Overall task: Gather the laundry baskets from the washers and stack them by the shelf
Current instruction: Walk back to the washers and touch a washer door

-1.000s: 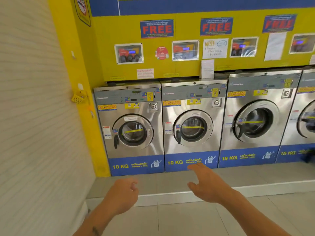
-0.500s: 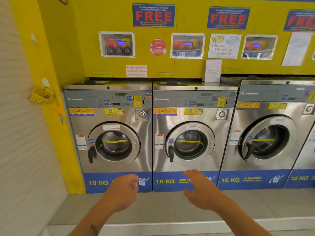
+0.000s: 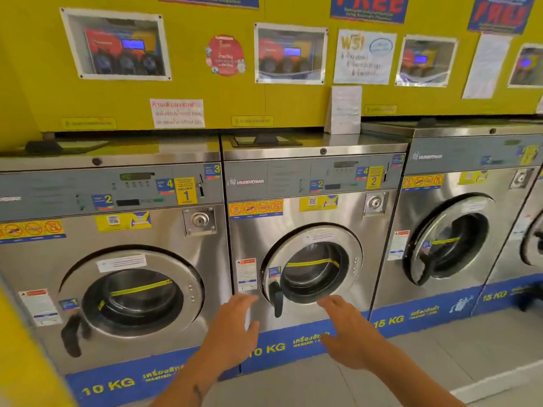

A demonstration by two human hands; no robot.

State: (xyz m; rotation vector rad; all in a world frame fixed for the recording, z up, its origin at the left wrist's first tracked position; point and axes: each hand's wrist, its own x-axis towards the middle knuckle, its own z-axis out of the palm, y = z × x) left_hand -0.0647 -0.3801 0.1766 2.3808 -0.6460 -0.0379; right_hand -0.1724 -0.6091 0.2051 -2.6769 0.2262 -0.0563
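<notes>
1. In the head view, the left hand (image 3: pixel 232 333) and the right hand (image 3: pixel 349 330) reach out in front of washer number 2 (image 3: pixel 314 230). The fingers are spread wide and hold nothing.
2. No laundry basket shows here, and no shelf either.
3. The person could waste time here, because there may be no basket at these washers.
4. Washer number 1 (image 3: pixel 117 259) is cut off at the left. The signs on the yellow wall (image 3: pixel 205 92) are too blurry to read.

Bare forearms, no sleeves; dark tattoo (image 3: pixel 197 390) on left forearm
</notes>
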